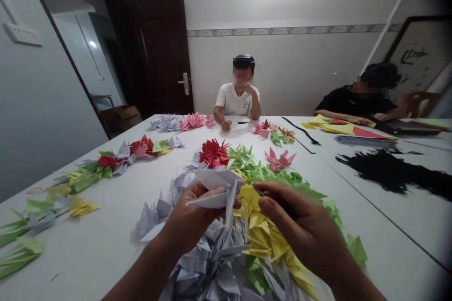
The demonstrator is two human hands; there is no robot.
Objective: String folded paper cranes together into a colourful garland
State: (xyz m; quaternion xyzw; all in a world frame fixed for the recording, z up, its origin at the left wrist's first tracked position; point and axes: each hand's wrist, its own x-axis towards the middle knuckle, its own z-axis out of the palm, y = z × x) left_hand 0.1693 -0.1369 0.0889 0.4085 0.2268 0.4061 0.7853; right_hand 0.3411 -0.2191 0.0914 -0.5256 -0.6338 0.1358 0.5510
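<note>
My left hand (189,218) grips a folded white paper crane (221,179) by its lower folds, above a heap of cranes. Just right of it, my right hand (305,221) has thumb and forefinger drawn close together; anything between them is too small to make out. Beneath both hands lie many white paper cranes (212,258), with yellow paper cranes (268,237) under the right hand. Green paper cranes (282,176) curve along the heap's right side, and red paper cranes (213,153) sit at its far end.
Strings of mixed coloured cranes (106,162) lie along the left of the white table (116,225). A black stringy bundle (384,169) and coloured paper sheets (356,129) lie at right. Across the table sit a person in white (236,96) and a person in black (341,106).
</note>
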